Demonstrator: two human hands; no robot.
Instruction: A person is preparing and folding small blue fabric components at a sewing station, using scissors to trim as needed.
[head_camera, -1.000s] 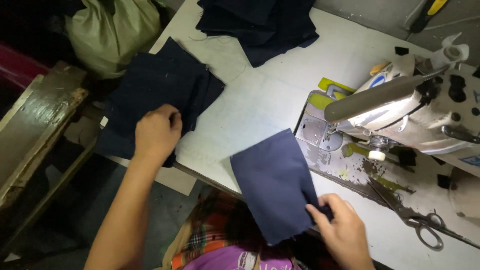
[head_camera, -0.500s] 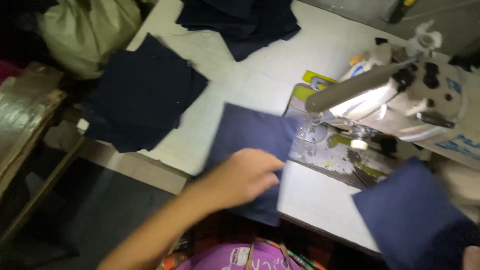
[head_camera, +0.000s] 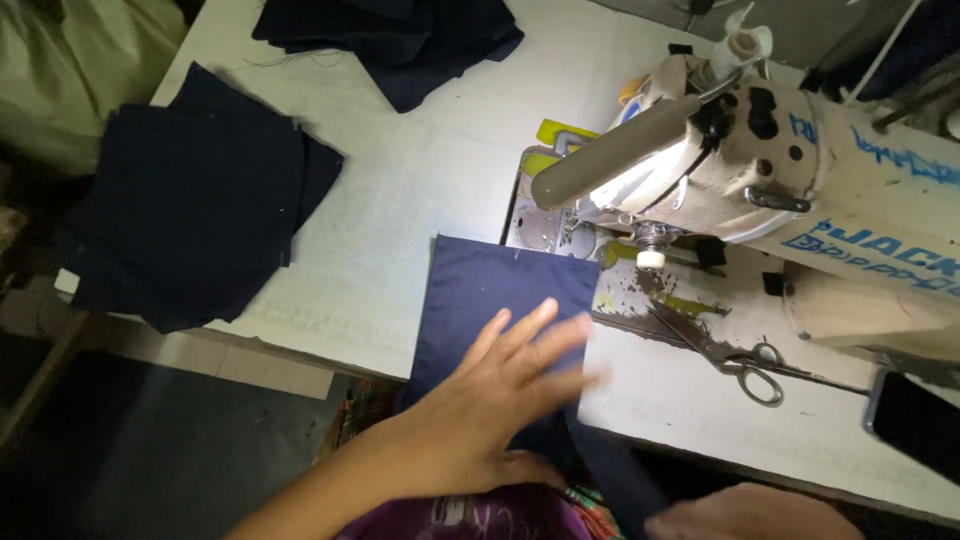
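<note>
A navy fabric piece (head_camera: 500, 290) lies flat on the white table (head_camera: 400, 190), its far edge by the needle plate of the sewing machine (head_camera: 760, 170). My left hand (head_camera: 500, 390) rests flat on its near half with fingers spread, slightly blurred. My right hand (head_camera: 750, 515) shows only partly at the bottom edge. A dark strip of cloth (head_camera: 615, 480) hangs off the table edge just left of it. Whether that hand grips the cloth is hidden.
Scissors (head_camera: 730, 355) lie on the table right of the fabric. A stack of dark cut pieces (head_camera: 190, 230) sits at the left, a dark fabric pile (head_camera: 400, 40) at the back. A black phone (head_camera: 915, 420) lies at the right edge. A pale bag (head_camera: 60, 70) stands beside the table.
My left hand left the stack at the left and came down on a navy piece in front of the machine. My right hand swung its piece right, then dropped to the bottom edge.
</note>
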